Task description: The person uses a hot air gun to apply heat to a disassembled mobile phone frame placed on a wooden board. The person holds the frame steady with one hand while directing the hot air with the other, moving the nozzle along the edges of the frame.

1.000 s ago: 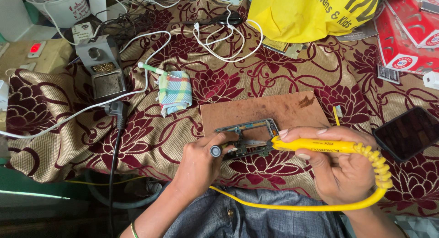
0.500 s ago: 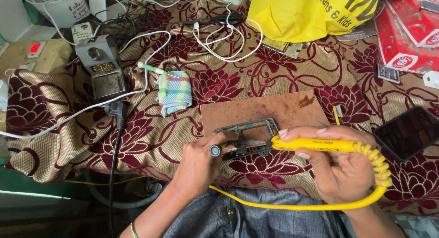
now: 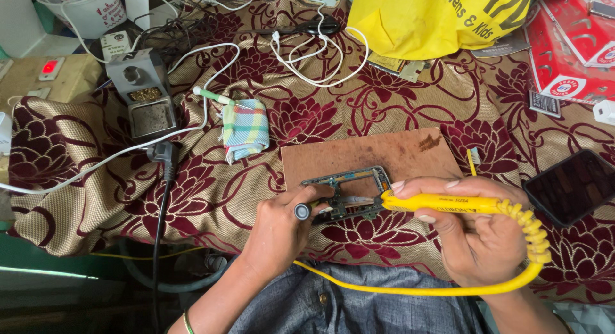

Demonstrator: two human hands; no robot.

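So the board (image 3: 384, 156) is lying flat on the cloth (image 3: 256, 199), the phone frame (image 3: 349, 193) is sitting on the board's near edge, the right hand (image 3: 477, 234) is gripping a yellow iron (image 3: 442, 202) with its tip over the frame, and the left hand (image 3: 278, 228) is pinching a small tool (image 3: 302, 211) at the frame's left.
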